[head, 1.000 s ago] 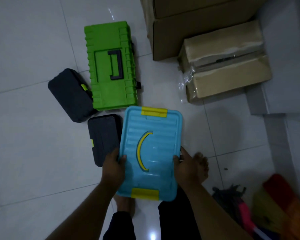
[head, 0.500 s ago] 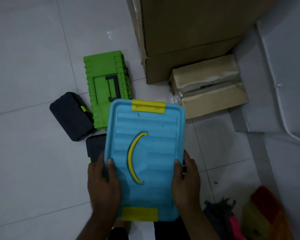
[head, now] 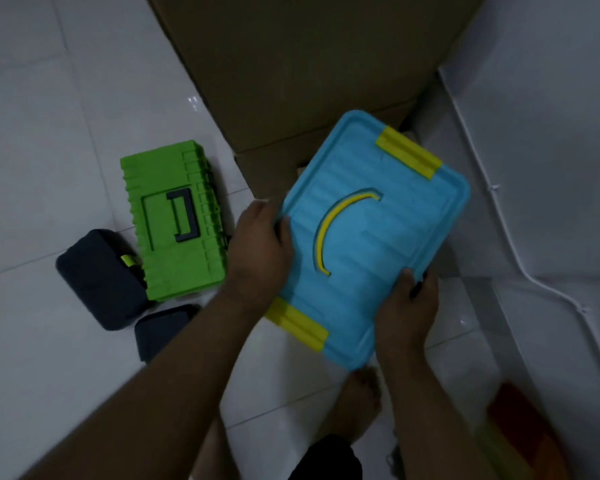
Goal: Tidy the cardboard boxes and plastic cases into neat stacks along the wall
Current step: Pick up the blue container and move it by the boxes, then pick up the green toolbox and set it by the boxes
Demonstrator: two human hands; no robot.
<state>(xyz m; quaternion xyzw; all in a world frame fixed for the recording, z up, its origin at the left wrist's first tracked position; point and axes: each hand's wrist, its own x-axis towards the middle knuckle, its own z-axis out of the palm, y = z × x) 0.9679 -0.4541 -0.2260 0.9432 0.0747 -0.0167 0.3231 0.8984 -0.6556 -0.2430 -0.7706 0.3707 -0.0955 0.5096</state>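
Both hands [head: 260,251] around blue case [head: 371,244]

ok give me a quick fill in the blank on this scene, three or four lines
1. Both hands hold the ____ case with yellow latches.
2. The handle set into the green toolbox is ____.
3. The left hand grips the held case's long ____ edge.
4. The big cardboard box stands ____ the green toolbox on the tiled floor.

Missing words: blue; black; left; right of
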